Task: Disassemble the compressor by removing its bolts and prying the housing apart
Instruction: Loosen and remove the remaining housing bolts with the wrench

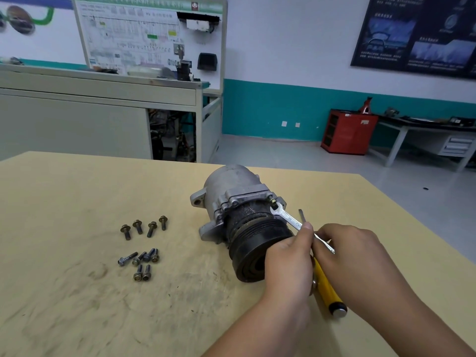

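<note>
The compressor (237, 199) lies on its side on the wooden table (77, 191), its black pulley end toward me. A silver open-end wrench (286, 216) sits with its jaw on a bolt (273, 201) at the housing's right flange. My left hand (288, 256) rests against the pulley with its thumb up on the wrench shank. My right hand (347, 248) pinches the wrench's near end. A yellow-handled screwdriver (328, 289) lies under my hands, its blade tip (302, 215) showing beyond them.
Several removed bolts (143, 228) lie in a row left of the compressor, and several more bolts (141, 261) lie in a loose cluster nearer me. The table's right edge runs just past my right hand. A grey workbench and a red cabinet stand far behind.
</note>
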{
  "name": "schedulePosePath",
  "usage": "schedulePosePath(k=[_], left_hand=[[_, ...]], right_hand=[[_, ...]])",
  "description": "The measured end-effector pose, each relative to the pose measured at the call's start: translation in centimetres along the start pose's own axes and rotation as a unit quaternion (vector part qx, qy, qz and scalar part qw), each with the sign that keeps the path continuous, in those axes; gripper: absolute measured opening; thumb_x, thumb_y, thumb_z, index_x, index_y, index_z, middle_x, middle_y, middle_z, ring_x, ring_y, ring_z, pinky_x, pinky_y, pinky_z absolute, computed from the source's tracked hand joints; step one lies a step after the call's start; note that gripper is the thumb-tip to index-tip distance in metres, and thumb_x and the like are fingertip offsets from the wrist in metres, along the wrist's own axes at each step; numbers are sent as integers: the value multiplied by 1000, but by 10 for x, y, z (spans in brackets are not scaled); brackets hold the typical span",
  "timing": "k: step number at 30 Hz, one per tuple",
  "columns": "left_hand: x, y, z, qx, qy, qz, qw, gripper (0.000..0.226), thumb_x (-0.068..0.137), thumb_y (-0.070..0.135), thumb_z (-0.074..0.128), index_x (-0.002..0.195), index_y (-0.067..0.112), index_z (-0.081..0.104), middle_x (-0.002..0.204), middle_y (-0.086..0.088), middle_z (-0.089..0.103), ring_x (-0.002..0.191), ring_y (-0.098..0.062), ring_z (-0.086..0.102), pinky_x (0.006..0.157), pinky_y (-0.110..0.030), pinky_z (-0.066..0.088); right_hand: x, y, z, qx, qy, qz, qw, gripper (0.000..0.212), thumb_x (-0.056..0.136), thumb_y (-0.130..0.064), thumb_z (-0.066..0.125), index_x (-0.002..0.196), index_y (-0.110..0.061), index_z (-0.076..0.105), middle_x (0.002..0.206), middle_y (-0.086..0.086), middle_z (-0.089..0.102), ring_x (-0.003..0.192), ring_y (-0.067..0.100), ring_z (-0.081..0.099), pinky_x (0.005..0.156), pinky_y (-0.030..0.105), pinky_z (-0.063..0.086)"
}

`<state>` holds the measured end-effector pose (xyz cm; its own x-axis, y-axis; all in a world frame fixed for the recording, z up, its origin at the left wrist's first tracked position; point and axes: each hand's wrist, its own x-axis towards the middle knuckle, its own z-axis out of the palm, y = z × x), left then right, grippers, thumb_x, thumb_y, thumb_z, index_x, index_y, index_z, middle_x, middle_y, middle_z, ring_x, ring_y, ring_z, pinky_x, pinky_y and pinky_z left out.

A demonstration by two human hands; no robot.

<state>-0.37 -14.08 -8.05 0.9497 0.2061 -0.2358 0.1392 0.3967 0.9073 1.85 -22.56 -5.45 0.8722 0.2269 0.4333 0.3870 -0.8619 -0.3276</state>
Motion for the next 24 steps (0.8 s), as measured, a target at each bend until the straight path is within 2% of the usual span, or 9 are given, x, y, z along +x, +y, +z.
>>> schedulePosePath(k=[12,19,21,24], left_hand=[[3,-1,5,-13,2,-4,1000,40,93,35,57,63,19,34,58,0,26,44,-11,22,41,-22,17],[7,1,7,-26,19,-6,999,41,93,36,58,62,20,35,55,2,28,42,-11,23,42,-22,17],[8,1,9,-35,24,-10,999,38,92,37,59,65,18,40,58,0,31,43,-11,26,43,-23,20],[9,3,11,-63,31,-18,997,36,88,39,64,65,16,49,68,-6,41,56,-17,36,54,-27,29]], right_hand=[[1,1,0,6,12,16,1000,30,93,-34,43,80,-16,63,58,-5,52,56,9,49,42,21,25],[6,-3,-3,-4,-4,17,1000,31,93,-31,45,70,-15,59,56,-3,51,52,13,48,41,23,26],[7,-5,-5,-2,-9,22,1000,31,93,-31,45,70,-15,58,57,-2,51,53,13,48,42,24,27],[8,-9,-8,-28,-17,16,999,29,94,-32,40,78,-16,58,61,-2,50,57,15,48,43,24,28]])
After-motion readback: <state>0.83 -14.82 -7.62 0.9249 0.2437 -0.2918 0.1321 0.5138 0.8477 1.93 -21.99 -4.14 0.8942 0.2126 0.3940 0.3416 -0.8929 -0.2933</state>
